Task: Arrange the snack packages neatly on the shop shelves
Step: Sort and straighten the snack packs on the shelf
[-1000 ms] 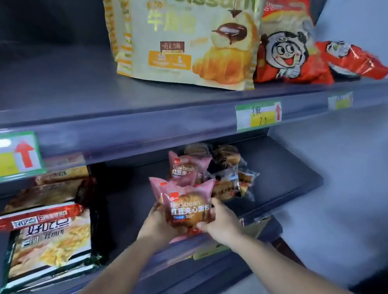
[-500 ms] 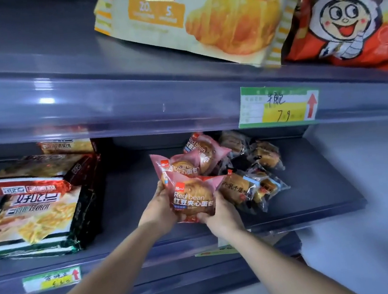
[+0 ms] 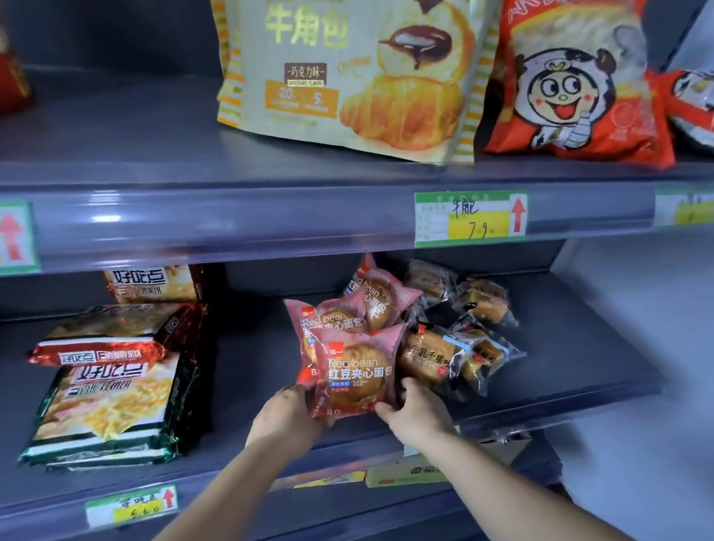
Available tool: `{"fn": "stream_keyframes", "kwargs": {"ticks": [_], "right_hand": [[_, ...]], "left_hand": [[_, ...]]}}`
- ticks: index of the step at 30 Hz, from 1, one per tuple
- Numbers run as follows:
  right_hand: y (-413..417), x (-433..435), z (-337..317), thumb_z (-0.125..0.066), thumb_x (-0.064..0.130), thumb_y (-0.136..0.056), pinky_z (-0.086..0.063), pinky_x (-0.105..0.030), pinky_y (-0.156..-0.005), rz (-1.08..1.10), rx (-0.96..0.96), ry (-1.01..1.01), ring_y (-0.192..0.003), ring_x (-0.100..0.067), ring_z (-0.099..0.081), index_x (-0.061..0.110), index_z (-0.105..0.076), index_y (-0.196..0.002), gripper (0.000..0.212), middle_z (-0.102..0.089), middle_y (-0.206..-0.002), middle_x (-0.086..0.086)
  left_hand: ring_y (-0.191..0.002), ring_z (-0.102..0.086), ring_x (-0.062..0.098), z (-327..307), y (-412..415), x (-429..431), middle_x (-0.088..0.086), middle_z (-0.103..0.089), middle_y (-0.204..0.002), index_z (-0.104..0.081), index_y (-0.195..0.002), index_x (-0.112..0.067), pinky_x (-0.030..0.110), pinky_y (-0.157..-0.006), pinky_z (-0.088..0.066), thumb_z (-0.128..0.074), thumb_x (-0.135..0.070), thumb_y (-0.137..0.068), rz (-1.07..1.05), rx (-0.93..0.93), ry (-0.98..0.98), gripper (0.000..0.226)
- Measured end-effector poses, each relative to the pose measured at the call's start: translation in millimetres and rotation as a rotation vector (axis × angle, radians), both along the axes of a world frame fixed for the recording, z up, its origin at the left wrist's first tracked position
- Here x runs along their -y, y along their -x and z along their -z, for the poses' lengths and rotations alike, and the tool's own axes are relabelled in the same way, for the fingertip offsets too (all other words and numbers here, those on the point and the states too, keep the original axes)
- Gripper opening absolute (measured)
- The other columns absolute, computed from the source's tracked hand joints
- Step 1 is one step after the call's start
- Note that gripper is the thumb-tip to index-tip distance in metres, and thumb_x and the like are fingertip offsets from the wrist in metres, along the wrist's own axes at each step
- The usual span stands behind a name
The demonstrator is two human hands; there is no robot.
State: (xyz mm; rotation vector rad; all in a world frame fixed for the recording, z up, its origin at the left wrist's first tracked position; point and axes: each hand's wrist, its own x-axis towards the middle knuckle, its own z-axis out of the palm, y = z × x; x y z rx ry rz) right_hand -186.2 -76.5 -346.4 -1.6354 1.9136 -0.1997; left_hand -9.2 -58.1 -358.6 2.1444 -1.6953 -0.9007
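A pink red bean bread packet (image 3: 356, 371) stands at the front of the middle shelf (image 3: 540, 387). My left hand (image 3: 290, 418) grips its lower left corner and my right hand (image 3: 412, 407) grips its lower right edge. Two more pink red bean packets (image 3: 363, 301) stand right behind it. Several clear-wrapped brown cakes (image 3: 458, 338) lie in a loose heap to its right.
A stack of flat cracker packs (image 3: 113, 390) lies at the shelf's left. The upper shelf (image 3: 158, 204) carries a large yellow croissant bag (image 3: 360, 58) and red cartoon bags (image 3: 572, 59). Price tags (image 3: 470, 216) line the shelf edges. A grey wall stands to the right.
Both hands have carried the pink packet up from the shelf's front edge and set it against the packets behind. The camera has moved closer to the shelf.
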Motion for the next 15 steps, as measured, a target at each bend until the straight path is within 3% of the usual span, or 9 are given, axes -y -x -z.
{"fn": "stream_keyframes", "kwargs": {"ticks": [5, 11, 15], "right_hand": [[-0.5, -32.2, -15.5, -0.057, 0.038, -0.093, -0.042, -0.032, -0.097, -0.055, 0.032, -0.018, -0.126, -0.023, -0.049, 0.018, -0.043, -0.135, 0.049, -0.049, -0.14, -0.001], [2.2, -67.4, -37.0, -0.058, 0.038, -0.092, -0.049, -0.034, -0.093, -0.083, 0.078, 0.001, -0.117, -0.021, -0.055, 0.023, -0.046, -0.133, 0.045, -0.053, -0.134, 0.001], [17.7, -81.0, -51.1, -0.059, 0.038, -0.091, -0.051, -0.037, -0.093, -0.063, 0.045, 0.032, -0.116, -0.021, -0.055, 0.022, -0.046, -0.134, 0.047, -0.052, -0.135, 0.0]], "left_hand": [[-0.098, -0.058, 0.018, -12.5, -2.8, -30.2, 0.0, -0.062, -0.118, -0.054, -0.126, -0.025, 0.027, -0.076, -0.046, -0.065, -0.037, -0.085, 0.055, 0.018, 0.001, 0.044], [-0.084, -0.062, 0.021, -33.1, -3.2, -60.5, 0.003, -0.066, -0.098, -0.064, -0.11, -0.018, 0.025, -0.063, -0.042, -0.066, -0.034, -0.081, 0.083, 0.035, -0.017, 0.034], [-0.108, -0.061, 0.022, -50.8, 9.6, -66.9, 0.003, -0.063, -0.124, -0.056, -0.131, -0.018, 0.027, -0.077, -0.049, -0.064, -0.036, -0.084, 0.117, 0.062, 0.05, 0.051]]}}
